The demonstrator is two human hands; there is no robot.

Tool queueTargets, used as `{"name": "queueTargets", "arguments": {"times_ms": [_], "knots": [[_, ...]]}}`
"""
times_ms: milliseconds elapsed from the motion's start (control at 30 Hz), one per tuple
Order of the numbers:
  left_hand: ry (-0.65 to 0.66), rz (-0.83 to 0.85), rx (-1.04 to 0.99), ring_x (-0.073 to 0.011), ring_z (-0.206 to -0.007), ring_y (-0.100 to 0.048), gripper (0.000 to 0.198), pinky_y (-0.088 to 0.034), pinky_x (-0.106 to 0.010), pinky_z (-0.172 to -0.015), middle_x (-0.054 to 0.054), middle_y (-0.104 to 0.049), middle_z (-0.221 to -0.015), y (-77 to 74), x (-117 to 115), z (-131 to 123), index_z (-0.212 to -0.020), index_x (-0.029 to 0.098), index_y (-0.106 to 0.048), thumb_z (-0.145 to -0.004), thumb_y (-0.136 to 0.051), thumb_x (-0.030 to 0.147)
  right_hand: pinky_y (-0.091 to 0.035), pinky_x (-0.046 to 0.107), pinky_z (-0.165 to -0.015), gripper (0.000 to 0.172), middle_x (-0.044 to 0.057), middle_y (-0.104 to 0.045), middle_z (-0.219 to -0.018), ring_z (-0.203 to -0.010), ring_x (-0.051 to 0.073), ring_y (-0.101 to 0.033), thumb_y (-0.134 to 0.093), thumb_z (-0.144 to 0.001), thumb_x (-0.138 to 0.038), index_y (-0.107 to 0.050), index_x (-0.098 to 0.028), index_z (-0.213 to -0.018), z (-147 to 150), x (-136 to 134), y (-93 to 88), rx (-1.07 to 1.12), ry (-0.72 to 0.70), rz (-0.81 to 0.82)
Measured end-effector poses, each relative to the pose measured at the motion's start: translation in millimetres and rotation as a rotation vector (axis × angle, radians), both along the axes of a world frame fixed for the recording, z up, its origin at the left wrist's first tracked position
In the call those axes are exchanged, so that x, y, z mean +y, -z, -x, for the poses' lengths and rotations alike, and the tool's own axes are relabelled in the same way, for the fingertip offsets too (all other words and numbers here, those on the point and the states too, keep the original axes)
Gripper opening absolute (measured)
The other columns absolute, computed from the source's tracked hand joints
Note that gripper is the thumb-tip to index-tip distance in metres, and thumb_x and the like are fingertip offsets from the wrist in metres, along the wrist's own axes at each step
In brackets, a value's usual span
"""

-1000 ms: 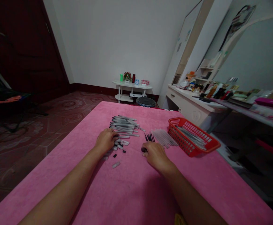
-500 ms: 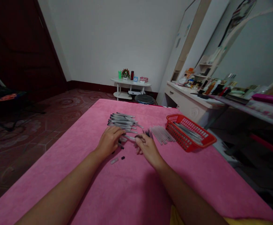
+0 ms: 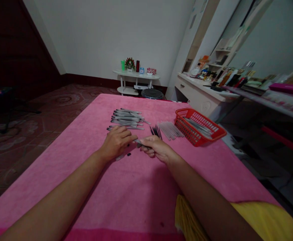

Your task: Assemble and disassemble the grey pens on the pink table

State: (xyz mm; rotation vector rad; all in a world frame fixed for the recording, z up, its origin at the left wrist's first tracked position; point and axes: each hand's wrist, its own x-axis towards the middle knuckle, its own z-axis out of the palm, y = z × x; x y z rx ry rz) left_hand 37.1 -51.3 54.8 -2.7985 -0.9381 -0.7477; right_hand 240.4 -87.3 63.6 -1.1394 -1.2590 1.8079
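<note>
My right hand [image 3: 157, 148] is closed around a pen [image 3: 138, 142], its near end tucked under the fingers. At the pen's other end, the fingers of my left hand [image 3: 117, 141] are bent and pinch it, partly hidden. Beyond my left hand lies a pile of clear pens with dark ends [image 3: 126, 117]. Thin black pointed pieces [image 3: 156, 131] rest beside clear tubes [image 3: 170, 130] past my right hand. A small clear cap [image 3: 120, 157] and a small black plug [image 3: 129, 154] lie just below my left hand.
A red plastic basket [image 3: 178, 126] with long thin grey pieces stands on the right of the pink cloth [image 3: 126, 190]. Yellow fabric [image 3: 267, 217] is at the lower right. A dressing table [image 3: 199, 88] with bottles runs along the right side.
The view has tilted down slightly. My right hand has turned and closed further around the pen, which now points toward my left hand at a different slant.
</note>
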Motion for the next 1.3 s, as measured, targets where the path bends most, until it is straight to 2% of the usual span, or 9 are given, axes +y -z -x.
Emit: {"name": "queueTargets", "arguments": {"times_ms": [333, 533, 667, 733, 833, 933, 1033, 1167, 1300], "knots": [[-0.064, 0.102, 0.106, -0.0169, -0.071, -0.059, 0.028, -0.034, -0.024, -0.060, -0.006, -0.069, -0.083, 3.3, -0.7, 1.9, -0.099, 0.021, -0.068, -0.089, -0.044, 0.032, -0.031, 0.021, -0.049, 0.028, -0.002, -0.051, -0.050, -0.047, 0.008, -0.044, -0.054, -0.084, -0.028, -0.062, -0.014, -0.060, 3.2, 3.4, -2.0, -0.608, 0.022, -0.604], [-0.150, 0.330, 0.099, -0.0145, -0.059, -0.056, 0.042, -0.028, -0.024, -0.053, -0.002, -0.066, -0.065, -10.8, -1.7, -3.3, -0.073, 0.021, -0.066, -0.092, -0.036, 0.043, -0.038, 0.025, -0.069, 0.019, 0.009, -0.069, -0.086, -0.079, 0.017, -0.060, -0.049, -0.086, -0.017, -0.068, -0.015, -0.082, 7.0, -4.2, -10.2, -1.106, -0.005, -0.954], [-0.196, 0.286, 0.098, -0.0162, -0.061, -0.057, 0.034, -0.028, -0.025, -0.054, -0.003, -0.066, -0.066, -17.3, -3.4, -5.5, -0.071, 0.021, -0.065, -0.090, -0.041, 0.037, -0.040, 0.024, -0.068, 0.019, 0.007, -0.068, -0.083, -0.076, 0.016, -0.061, -0.049, -0.088, -0.023, -0.066, -0.017, -0.083, 6.5, -3.0, -4.2, -0.892, 0.096, -0.888], [-0.166, 0.196, 0.116, -0.0176, -0.065, -0.058, 0.024, -0.031, -0.026, -0.056, -0.005, -0.066, -0.070, -15.6, -3.2, -5.9, -0.079, 0.021, -0.066, -0.087, -0.045, 0.030, -0.039, 0.022, -0.055, 0.030, 0.004, -0.064, -0.069, -0.058, 0.012, -0.057, -0.046, -0.090, -0.037, -0.062, -0.016, -0.076, 5.9, -0.8, 1.2, -0.650, 0.104, -0.652], [-0.008, 0.098, 0.155, -0.0180, -0.071, -0.059, 0.018, -0.036, -0.027, -0.062, -0.006, -0.066, -0.075, -10.6, -2.3, -7.2, -0.089, 0.020, -0.067, -0.084, -0.050, 0.026, -0.024, 0.019, -0.037, 0.044, -0.003, -0.050, -0.053, -0.036, 0.007, -0.037, -0.042, -0.087, -0.055, -0.057, -0.015, -0.073, 5.8, 0.4, 6.3, -0.314, 0.024, -0.232], [0.043, 0.051, 0.168, -0.0183, -0.074, -0.059, 0.016, -0.038, -0.027, -0.065, -0.006, -0.066, -0.077, -7.0, -3.3, -10.3, -0.088, 0.019, -0.065, -0.084, -0.050, 0.023, -0.011, 0.019, -0.036, 0.040, -0.009, -0.038, -0.049, -0.035, 0.003, -0.019, -0.051, -0.081, -0.054, -0.056, -0.015, -0.076, 8.0, -1.0, 5.8, -0.170, -0.016, -0.053], [-0.038, 0.069, 0.197, -0.0188, -0.068, -0.059, 0.017, -0.036, -0.028, -0.059, -0.006, -0.066, -0.072, -6.1, -4.7, -10.7, -0.082, 0.018, -0.063, -0.085, -0.047, 0.023, -0.015, 0.020, -0.039, 0.032, -0.008, -0.036, -0.048, -0.038, 0.005, -0.023, -0.051, -0.082, -0.044, -0.054, -0.016, -0.068, 9.6, -1.2, 4.0, -0.273, 0.014, -0.187], [-0.172, 0.194, 0.171, -0.0189, -0.061, -0.059, 0.027, -0.032, -0.027, -0.054, -0.005, -0.066, -0.067, -8.3, 3.0, 5.5, -0.075, 0.020, -0.064, -0.087, -0.045, 0.034, -0.032, 0.021, -0.055, 0.020, -0.001, -0.055, -0.060, -0.057, 0.010, -0.048, -0.053, -0.080, -0.027, -0.059, -0.017, -0.064, -1.0, 3.7, 2.1, -0.669, 0.183, -0.615], [-0.272, 0.343, -0.236, -0.0162, -0.062, -0.057, 0.033, -0.036, -0.025, -0.058, -0.002, -0.063, -0.066, -15.0, 18.7, 25.0, -0.076, 0.020, -0.062, -0.091, -0.039, 0.038, -0.036, 0.023, -0.062, 0.019, 0.003, -0.067, -0.074, -0.070, 0.015, -0.058, -0.050, -0.084, -0.026, -0.066, -0.018, -0.078, -8.2, 6.8, 0.0, -0.856, 0.312, -0.740]]}}
